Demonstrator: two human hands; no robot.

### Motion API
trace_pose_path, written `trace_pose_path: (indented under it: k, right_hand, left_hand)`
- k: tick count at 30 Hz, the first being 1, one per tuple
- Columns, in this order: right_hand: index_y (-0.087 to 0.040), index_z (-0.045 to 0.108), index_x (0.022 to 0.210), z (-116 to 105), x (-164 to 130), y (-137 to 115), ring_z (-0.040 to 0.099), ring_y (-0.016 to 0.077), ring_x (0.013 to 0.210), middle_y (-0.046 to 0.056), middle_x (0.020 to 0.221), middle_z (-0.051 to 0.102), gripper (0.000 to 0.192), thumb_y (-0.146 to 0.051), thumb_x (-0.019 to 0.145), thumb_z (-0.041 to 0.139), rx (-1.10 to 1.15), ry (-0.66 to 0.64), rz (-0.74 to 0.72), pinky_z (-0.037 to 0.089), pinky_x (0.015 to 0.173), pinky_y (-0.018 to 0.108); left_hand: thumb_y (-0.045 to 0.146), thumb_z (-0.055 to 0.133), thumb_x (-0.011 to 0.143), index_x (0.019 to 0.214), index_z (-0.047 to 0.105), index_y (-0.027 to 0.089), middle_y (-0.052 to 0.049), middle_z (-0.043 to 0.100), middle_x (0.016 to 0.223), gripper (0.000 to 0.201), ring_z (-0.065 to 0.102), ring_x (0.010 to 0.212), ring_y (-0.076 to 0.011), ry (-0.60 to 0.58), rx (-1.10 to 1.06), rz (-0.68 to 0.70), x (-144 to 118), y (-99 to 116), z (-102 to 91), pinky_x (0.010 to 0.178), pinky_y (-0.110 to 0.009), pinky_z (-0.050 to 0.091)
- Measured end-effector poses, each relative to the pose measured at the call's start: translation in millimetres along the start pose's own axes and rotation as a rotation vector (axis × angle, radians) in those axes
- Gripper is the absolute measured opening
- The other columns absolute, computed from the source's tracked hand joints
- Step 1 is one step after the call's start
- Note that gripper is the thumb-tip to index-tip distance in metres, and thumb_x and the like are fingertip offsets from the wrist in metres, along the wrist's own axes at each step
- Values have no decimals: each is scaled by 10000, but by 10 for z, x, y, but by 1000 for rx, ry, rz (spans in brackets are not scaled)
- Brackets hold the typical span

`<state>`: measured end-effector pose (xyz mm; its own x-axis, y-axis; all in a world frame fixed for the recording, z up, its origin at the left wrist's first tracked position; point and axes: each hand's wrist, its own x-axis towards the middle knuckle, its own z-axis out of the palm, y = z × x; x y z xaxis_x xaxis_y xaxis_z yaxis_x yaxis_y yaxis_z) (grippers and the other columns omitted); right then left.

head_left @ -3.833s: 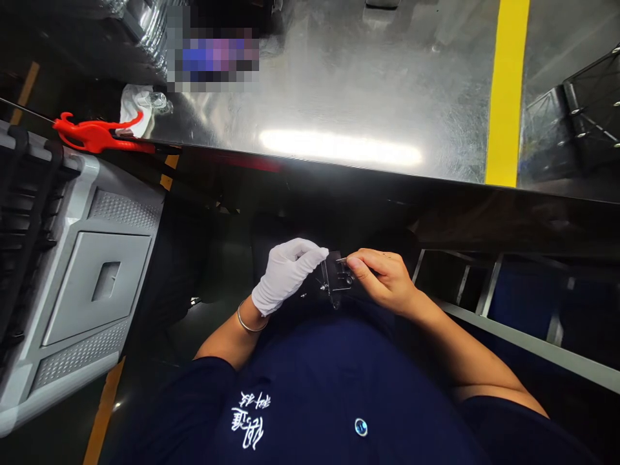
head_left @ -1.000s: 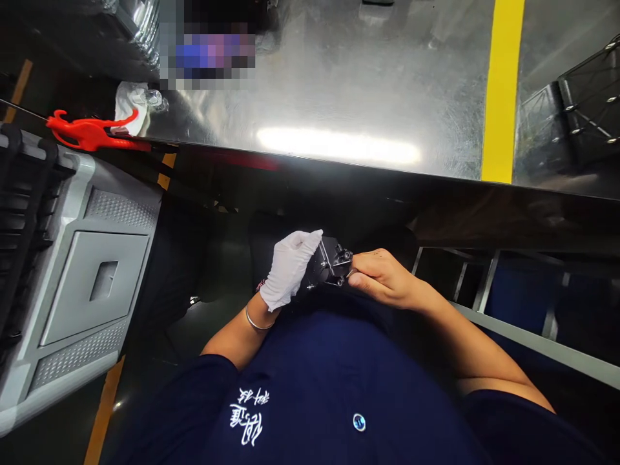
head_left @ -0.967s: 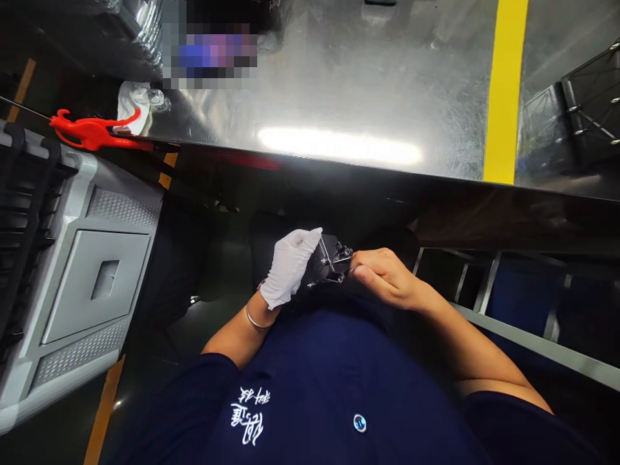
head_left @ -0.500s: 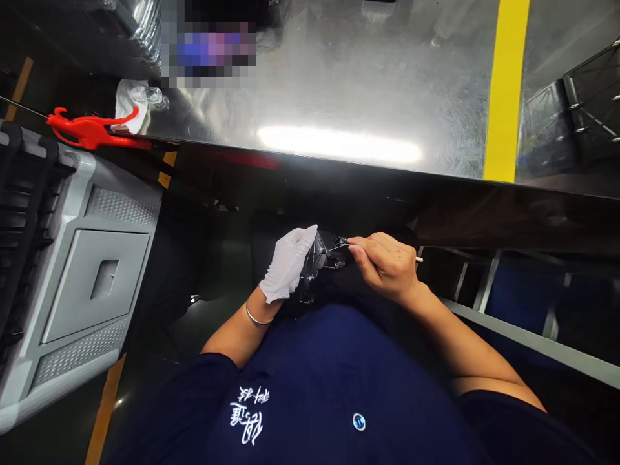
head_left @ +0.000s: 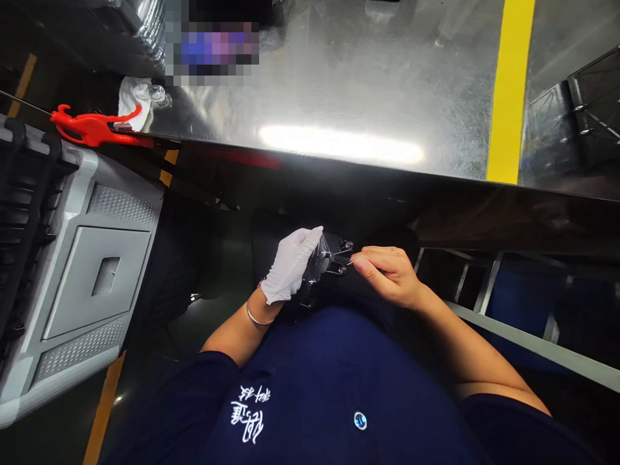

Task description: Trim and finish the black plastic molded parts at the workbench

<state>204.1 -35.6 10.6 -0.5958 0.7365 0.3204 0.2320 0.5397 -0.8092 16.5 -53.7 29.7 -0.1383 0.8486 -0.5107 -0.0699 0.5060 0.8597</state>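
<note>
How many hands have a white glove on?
1. The gloved left hand grips the small black metal part in front of the person's chest. The bare right hand, touching that part's right side, wears none.

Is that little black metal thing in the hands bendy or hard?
Probably hard: the black metal part keeps its angular shape in the gloved left hand. It likely isn't heavy, since one hand holds it up. The bare right hand pinches something thin at its edge, so small bits may be delicate.

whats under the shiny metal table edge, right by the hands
Below the metal table lies deep shadow. The gloved left hand grips a small black part; the bare right hand pinches a thin tool at it. Farther under is too dark to tell.
</note>
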Motion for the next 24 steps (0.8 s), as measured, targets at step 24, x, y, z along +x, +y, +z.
trace_pose_path:
  k: [24]
  right_hand:
    - [-152,679,798,98,-41,45,521,105,517,14,597,631,155,-183,892,561,-487,191,-23,404,538,228]
  left_hand:
    - [294,539,893,566,470,214,2,474,551,343,414,496,-121,-25,-82,-61,-28,48,13,477,-265,361]
